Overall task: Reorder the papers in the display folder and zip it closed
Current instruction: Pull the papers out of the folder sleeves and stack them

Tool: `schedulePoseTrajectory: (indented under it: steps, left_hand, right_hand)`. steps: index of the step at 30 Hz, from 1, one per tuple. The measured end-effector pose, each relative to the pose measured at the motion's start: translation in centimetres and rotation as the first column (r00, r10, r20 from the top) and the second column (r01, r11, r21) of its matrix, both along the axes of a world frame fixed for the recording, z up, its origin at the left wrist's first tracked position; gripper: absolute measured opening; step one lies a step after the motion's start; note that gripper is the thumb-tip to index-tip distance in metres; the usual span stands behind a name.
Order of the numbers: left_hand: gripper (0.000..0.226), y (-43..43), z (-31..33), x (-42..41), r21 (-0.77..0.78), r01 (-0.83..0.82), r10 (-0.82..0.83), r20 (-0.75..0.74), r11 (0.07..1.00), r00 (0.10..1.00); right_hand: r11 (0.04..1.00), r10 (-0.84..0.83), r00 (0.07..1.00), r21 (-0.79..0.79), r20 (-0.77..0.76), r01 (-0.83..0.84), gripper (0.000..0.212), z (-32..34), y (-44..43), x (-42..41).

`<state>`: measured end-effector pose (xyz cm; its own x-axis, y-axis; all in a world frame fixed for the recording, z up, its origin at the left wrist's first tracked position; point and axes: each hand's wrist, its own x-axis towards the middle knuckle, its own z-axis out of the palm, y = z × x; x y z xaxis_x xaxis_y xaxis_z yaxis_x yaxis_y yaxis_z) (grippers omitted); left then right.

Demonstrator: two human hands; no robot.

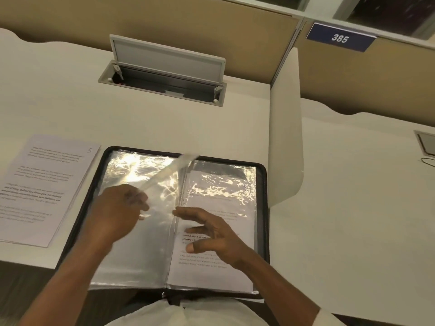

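Black display folder [261, 220] lies open, one sleeve [164, 175] lifted; papers [44, 184] stacked beside it.

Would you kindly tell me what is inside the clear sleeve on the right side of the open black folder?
A white printed paper lies in that clear plastic sleeve. The right hand covers its middle lines, and glare hides the top.

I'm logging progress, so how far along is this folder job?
Done: a stack of papers lies out on the desk, left of the open display folder. In hand: the left hand holds a clear sleeve raised; the right hand is open over a printed sheet in the right pocket. Left: refilling sleeves, then zipping; the zip is open.
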<state>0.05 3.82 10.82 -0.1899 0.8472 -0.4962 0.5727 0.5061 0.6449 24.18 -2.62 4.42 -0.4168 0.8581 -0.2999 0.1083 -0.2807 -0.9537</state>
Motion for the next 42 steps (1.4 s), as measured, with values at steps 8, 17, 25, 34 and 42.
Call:
schedulePoseTrajectory:
  steps: [8,17,25,34,42]
  left_hand:
    - [0.021,1.2,-3.3,-6.6,-0.067,-0.101,0.099,-0.045,0.993,0.994]
    - [0.039,1.8,-6.4,-7.7,-0.144,-0.194,0.114,-0.438,0.97,0.892]
    - [0.051,2.0,-7.0,-6.9,-0.163,-0.183,0.058,-0.573,0.969,0.817]
    - [0.04,1.5,-7.2,-5.0,-0.104,0.001,-0.085,-0.805,0.995,0.587]
    - [0.053,2.6,-5.8,2.2,0.036,0.158,-0.11,-0.57,0.987,0.814]
  right_hand:
    - [0.988,-0.121,0.867,0.144,0.484,0.057,0.081,-4.6,0.8,4.1]
    - [0.935,-0.326,0.576,0.346,0.749,0.079,0.081,-7.0,4.7,9.2]
    - [0.944,-0.32,0.414,0.326,0.852,0.056,0.084,-7.7,7.5,9.7]
    - [0.934,-0.345,0.248,0.358,0.905,-0.008,0.073,-4.8,8.9,8.1]
    - [0.946,-0.298,0.369,0.325,0.88,-0.011,0.014,-1.4,11.4,7.2]
